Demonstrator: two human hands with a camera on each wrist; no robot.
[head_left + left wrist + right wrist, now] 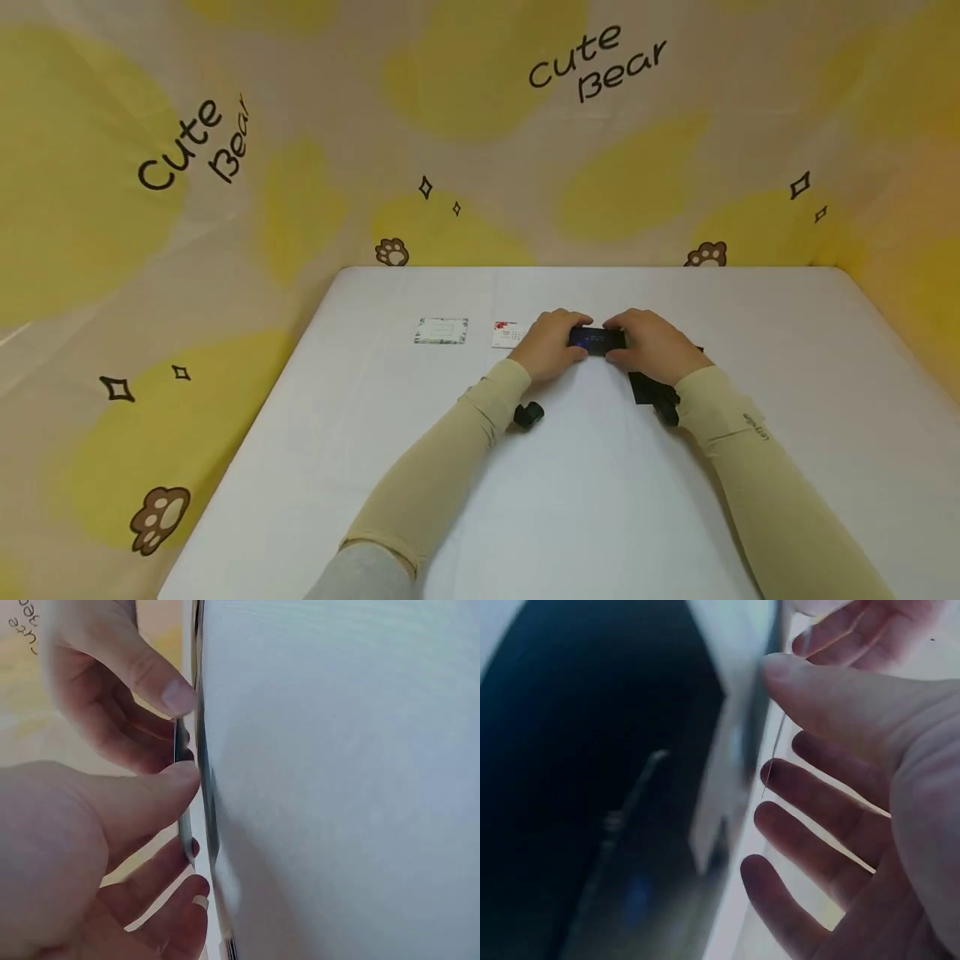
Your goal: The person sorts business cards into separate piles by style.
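Note:
A dark blue-black card is held between both hands above the far part of the table. My left hand pinches its left end between thumb and fingers. At the other end, my right hand grips it the same way. In the left wrist view the card shows as a thin edge, with the thumb on the side facing the table. The right wrist view shows the right thumb at the card's edge, the other fingers spread behind it.
A white card with a leafy border lies to the left. Beside my left hand, a white card with red flowers is partly covered. Flat black pieces lie under my right wrist. A patterned yellow cloth hangs behind the white table.

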